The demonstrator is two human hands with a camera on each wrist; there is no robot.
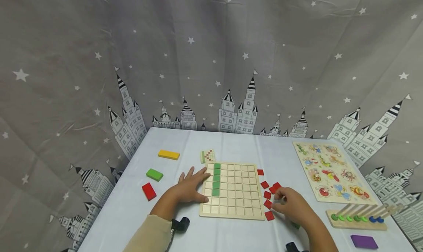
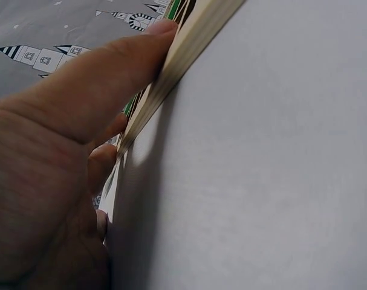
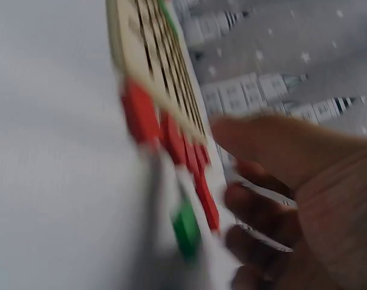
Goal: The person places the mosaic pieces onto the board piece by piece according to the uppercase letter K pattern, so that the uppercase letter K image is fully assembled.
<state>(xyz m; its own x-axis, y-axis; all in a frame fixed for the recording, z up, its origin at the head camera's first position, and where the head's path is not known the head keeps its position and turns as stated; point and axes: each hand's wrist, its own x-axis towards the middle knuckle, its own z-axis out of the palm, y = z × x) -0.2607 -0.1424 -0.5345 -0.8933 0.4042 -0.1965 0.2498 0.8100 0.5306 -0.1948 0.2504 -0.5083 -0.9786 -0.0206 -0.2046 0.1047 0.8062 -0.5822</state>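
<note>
A wooden grid board (image 1: 236, 191) lies flat on the white table, with several green squares (image 1: 216, 178) in one column near its left side. My left hand (image 1: 188, 189) rests at the board's left edge, fingers spread and thumb touching the rim. Along the right edge lie several loose red square tiles (image 1: 267, 195). My right hand (image 1: 292, 204) hovers right beside them, fingers loosely bent, with a gap between thumb and fingers in the right wrist view and nothing visible in it. A green tile (image 3: 186, 229) lies near that hand, mostly hidden by it in the head view.
A small pattern card (image 1: 208, 156) lies behind the board. Yellow (image 1: 169, 154), green (image 1: 154, 175) and red (image 1: 149, 191) blocks lie at left. At right are an insect picture board (image 1: 333, 171), a peg rack with rings (image 1: 358, 224) and a purple block (image 1: 364, 241).
</note>
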